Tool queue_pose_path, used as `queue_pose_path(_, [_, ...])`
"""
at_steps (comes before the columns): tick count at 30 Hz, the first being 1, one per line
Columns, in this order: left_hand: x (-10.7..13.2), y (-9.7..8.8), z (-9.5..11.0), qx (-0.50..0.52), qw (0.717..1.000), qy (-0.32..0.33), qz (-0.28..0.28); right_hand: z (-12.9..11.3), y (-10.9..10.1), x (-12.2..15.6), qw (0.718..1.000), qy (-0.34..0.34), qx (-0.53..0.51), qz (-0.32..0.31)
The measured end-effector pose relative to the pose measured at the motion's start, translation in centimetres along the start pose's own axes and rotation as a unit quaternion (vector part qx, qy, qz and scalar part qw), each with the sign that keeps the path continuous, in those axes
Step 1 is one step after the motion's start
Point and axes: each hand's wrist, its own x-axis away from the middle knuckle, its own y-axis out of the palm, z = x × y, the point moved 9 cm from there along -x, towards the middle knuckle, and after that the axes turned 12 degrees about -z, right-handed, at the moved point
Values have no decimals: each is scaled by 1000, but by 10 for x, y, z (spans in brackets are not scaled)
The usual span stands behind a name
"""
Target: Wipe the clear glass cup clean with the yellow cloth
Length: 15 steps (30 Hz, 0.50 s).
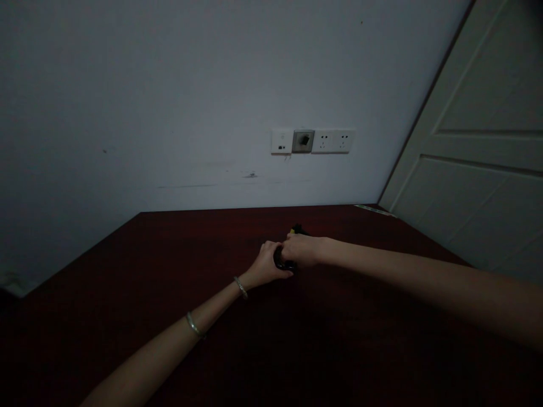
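Observation:
Both my arms reach forward over a dark red table [169, 316]. My left hand [266, 264], with two bangles on its wrist and forearm, is curled around a small black object [282, 262] lying on the table. My right hand [302, 249] is closed over the same object from the right. A black and yellow bit [296, 229] shows just behind my right hand; I cannot tell whether it belongs to the object. The room is dim and the object is too dark to name.
A pale wall rises behind the table, with a row of white sockets and a grey switch plate [313, 141] on it. A white panelled door [479, 164] stands at the right. A pale strip [373, 210] lies at the table's back right corner.

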Motion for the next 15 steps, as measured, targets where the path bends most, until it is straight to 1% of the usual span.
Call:
queue_pose_path(3, [2,1,-3,-1,1000,-16,25,0,-4,5,1000,3,-11,5])
queue_pose_path(7, [5,0,-5,1,998,-35,42,0,-7,10,1000,-15,-19,16])
queue_pose_path(11, [6,0,-6,10,998,-42,39,0,-4,9,999,-40,-3,35])
queue_pose_path(15, [6,2,-10,26,999,-40,26,-2,0,11,995,-66,30,74])
